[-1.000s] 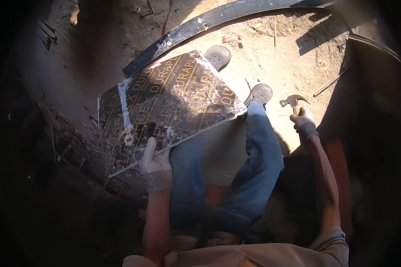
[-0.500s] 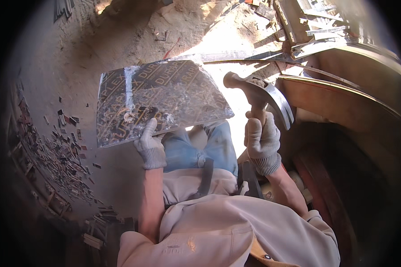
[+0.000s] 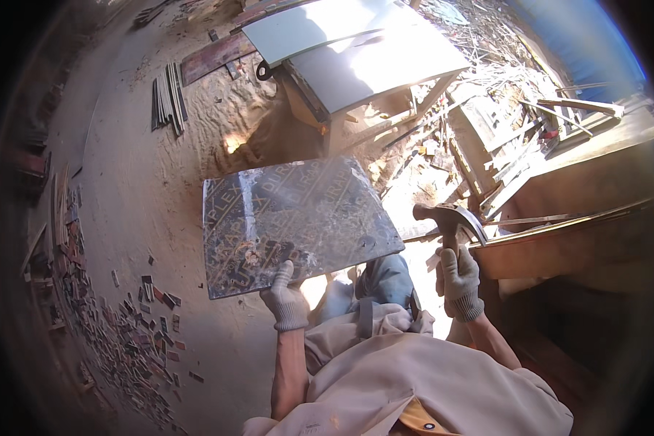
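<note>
A dark plywood panel (image 3: 312, 218), printed all over and smeared with pale residue, is held up in front of my legs. My left hand (image 3: 286, 299), in a light grey knit glove, grips its near edge with the thumb on top; the fingers underneath are hidden. In my gloved right hand (image 3: 459, 282) is a claw hammer (image 3: 449, 219), gripped by the handle with the head up. Its striking face points left toward the panel and its claw curves down to the right. The hammer and the panel are apart.
Ahead stands a table with a white top (image 3: 378, 65). Wood scraps (image 3: 134, 341) litter the ground on the left, and strips (image 3: 168, 98) lie farther off. Curved brown boards (image 3: 559, 240) stand close on my right, with broken slats (image 3: 516, 160) beyond them.
The view has tilted up, bringing the white-topped table into sight. Both hands, the panel and the hammer now appear lower and farther right; both grips are unchanged.
</note>
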`<state>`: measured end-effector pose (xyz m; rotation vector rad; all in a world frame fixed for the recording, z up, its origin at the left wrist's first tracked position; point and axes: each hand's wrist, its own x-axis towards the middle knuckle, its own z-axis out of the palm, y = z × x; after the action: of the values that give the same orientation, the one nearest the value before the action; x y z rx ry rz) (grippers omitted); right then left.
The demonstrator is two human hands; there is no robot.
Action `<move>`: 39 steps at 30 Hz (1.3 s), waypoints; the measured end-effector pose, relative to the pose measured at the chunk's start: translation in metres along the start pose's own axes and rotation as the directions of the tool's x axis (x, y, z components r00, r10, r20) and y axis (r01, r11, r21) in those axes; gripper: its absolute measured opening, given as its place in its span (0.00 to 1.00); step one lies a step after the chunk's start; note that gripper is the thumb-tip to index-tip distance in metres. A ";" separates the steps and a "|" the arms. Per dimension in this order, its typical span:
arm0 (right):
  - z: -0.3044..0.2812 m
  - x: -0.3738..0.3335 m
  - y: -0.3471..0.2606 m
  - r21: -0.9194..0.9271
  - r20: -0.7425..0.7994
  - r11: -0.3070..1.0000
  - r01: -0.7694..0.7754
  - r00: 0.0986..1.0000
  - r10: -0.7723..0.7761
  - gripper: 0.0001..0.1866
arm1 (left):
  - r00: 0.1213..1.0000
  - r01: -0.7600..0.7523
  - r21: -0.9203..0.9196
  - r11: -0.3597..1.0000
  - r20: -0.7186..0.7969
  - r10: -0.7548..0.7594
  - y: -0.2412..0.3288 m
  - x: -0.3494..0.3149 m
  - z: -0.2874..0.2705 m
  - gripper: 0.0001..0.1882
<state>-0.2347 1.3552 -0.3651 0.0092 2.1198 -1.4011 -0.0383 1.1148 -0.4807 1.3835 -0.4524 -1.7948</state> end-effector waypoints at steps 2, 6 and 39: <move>0.019 0.007 -0.008 -0.001 -0.042 0.999 0.040 0.998 -0.040 0.18 | 0.999 0.028 -0.106 0.994 0.045 -0.023 0.007 0.040 0.025 0.29; 0.060 0.033 -0.008 0.087 -0.058 0.996 0.022 0.998 -0.016 0.19 | 0.960 0.132 -0.270 0.954 0.273 -0.056 -0.011 0.142 0.095 0.27; 0.371 0.381 -0.225 -0.929 0.156 0.300 0.219 0.963 -0.221 0.17 | 0.824 0.287 0.409 0.866 0.356 -0.441 0.011 0.521 0.264 0.21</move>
<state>-0.4465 0.8258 -0.4577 -0.7848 2.6924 -0.0177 -0.3159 0.6571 -0.7148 1.3500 -0.8083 -2.4669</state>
